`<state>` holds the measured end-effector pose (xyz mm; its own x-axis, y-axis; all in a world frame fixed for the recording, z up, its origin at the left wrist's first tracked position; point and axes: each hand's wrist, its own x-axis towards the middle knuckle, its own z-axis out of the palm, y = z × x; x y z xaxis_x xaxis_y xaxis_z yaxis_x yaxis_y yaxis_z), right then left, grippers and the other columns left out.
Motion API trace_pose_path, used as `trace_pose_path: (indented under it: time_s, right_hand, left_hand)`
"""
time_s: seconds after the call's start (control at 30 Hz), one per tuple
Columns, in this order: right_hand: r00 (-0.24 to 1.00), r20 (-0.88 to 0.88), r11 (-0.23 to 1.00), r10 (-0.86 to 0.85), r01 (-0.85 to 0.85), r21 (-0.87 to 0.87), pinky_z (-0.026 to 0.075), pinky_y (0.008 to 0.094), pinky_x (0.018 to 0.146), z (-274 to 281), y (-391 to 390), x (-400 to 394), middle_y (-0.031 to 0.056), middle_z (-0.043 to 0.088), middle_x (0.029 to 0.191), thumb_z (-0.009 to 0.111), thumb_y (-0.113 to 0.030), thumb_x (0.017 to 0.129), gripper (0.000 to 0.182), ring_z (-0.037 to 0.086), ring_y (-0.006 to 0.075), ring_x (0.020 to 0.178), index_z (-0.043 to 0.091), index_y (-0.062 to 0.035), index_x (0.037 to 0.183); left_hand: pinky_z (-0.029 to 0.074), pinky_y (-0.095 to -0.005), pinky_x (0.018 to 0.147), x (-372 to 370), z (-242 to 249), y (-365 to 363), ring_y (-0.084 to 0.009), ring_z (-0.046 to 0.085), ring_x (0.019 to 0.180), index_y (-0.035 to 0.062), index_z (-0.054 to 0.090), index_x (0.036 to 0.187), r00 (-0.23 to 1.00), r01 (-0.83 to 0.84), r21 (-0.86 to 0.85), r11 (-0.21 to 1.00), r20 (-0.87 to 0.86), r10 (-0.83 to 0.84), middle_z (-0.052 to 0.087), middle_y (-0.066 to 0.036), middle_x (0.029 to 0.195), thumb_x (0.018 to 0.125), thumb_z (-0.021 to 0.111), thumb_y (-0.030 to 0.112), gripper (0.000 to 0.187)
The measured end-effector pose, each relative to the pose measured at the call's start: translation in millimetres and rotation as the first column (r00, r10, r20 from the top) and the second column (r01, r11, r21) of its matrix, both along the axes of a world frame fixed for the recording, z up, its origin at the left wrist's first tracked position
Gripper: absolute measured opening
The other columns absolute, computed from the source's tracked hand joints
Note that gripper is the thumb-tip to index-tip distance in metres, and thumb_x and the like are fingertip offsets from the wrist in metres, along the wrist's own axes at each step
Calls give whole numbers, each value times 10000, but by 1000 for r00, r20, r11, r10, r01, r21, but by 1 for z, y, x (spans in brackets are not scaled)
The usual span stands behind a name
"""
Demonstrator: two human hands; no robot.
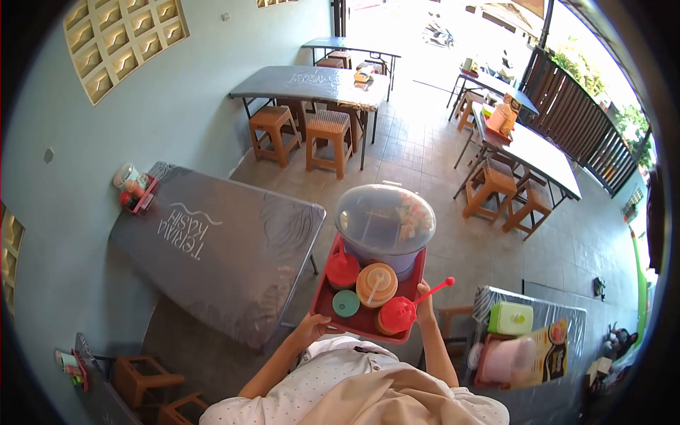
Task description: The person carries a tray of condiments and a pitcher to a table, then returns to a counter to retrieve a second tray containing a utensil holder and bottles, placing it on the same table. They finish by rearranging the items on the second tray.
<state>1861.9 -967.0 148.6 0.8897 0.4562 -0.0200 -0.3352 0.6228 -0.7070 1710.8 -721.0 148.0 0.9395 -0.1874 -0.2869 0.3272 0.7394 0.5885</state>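
Note:
A red tray (333,314) is carried level in front of my body. My left hand (312,327) grips its near left corner, the thumb over the rim. On the right side my right hand (425,303) holds the edge, its fingers partly hidden beneath. On the tray stand a large container with a clear domed lid (382,216), a red-lidded jar (343,269), an orange-lidded jar with a spoon (375,285), a small green-lidded jar (346,303) and a red-topped jar (397,314) with a red spoon handle (439,289) sticking out.
A grey-covered table (234,244) with a condiment tray (139,195) is at left. Another table at lower right bears a green box (511,319) and a pink container (504,360). Farther off are tables with brown stools (328,134). Tiled floor (439,244) runs between them.

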Motion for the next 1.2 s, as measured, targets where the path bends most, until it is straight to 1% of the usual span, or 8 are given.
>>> trace_pose_path:
  time_s: [0.33, 0.47, 0.53, 0.63, 0.93, 0.97, 1.13, 1.2]
  right_hand:
    - [999, -38, 998, 20, -22, -56, 433, 312, 814, 8, 69, 248, 149, 506, 1060, 508, -217, 737, 453, 536, 222, 924, 401, 36, 1097]
    - [986, -23, 986, 163, -164, -26, 418, 319, 833, 29, 114, 346, 146, 507, 1053, 511, -236, 726, 466, 521, 214, 945, 402, 35, 1090]
    - [972, -19, 971, 236, -236, -27, 407, 321, 845, 11, 135, 396, 146, 507, 1052, 492, -217, 717, 463, 513, 211, 955, 398, 38, 1091]
    - [973, 5, 965, 232, -229, -128, 407, 315, 845, -2, 178, 464, 146, 508, 1049, 468, -188, 705, 457, 520, 215, 942, 396, 43, 1092]
    - [840, -74, 818, 537, -541, -196, 403, 308, 843, -2, 327, 674, 131, 507, 1051, 473, -172, 707, 450, 515, 198, 943, 400, 41, 1097]
    - [824, -75, 799, 562, -564, -209, 410, 301, 828, -6, 345, 691, 126, 511, 1045, 481, -175, 709, 445, 522, 194, 930, 403, 36, 1093]
    - [729, -83, 707, 679, -680, -194, 441, 255, 718, -17, 446, 745, 71, 529, 964, 495, -185, 713, 405, 536, 147, 817, 433, 13, 1061]
    - [710, -70, 682, 701, -695, -228, 441, 261, 726, -65, 480, 774, 71, 529, 964, 502, -186, 710, 408, 536, 148, 820, 434, 14, 1060]
  left_hand:
    - [432, -455, 828, 241, 13, 66, -289, 478, 1019, 62, 310, 1195, 999, -3, -65, 998, -34, 1, 452, -114, 1135, 716, 498, 44, 515]
    - [443, -433, 820, 324, 10, 86, -269, 510, 969, 33, 314, 1185, 990, -137, -19, 990, -17, 137, 469, -114, 1106, 730, 491, 28, 488]
    - [443, -412, 824, 362, -4, 103, -255, 510, 970, 38, 314, 1185, 988, -153, -11, 988, 10, 153, 464, -113, 1110, 731, 500, 33, 490]
    - [437, -401, 834, 413, -5, 129, -249, 491, 997, 44, 312, 1184, 963, -246, 116, 962, -80, 256, 453, -106, 1123, 720, 515, 32, 507]
    - [414, -496, 835, 563, -21, 201, -295, 488, 998, 75, 316, 1186, 817, -577, -147, 803, -97, 569, 458, -93, 1118, 722, 514, 27, 507]
    - [409, -508, 840, 575, -32, 213, -309, 485, 999, 83, 302, 1194, 844, -534, -182, 826, -64, 532, 448, -94, 1125, 724, 512, 20, 519]
    - [411, -506, 840, 619, -16, 275, -312, 482, 1003, 83, 279, 1205, 724, -690, -92, 718, -125, 679, 432, -114, 1132, 718, 520, 15, 548]
    - [412, -502, 841, 633, -24, 315, -309, 483, 1001, 86, 271, 1210, 708, -703, -56, 709, -144, 691, 424, -121, 1138, 716, 521, 13, 558]
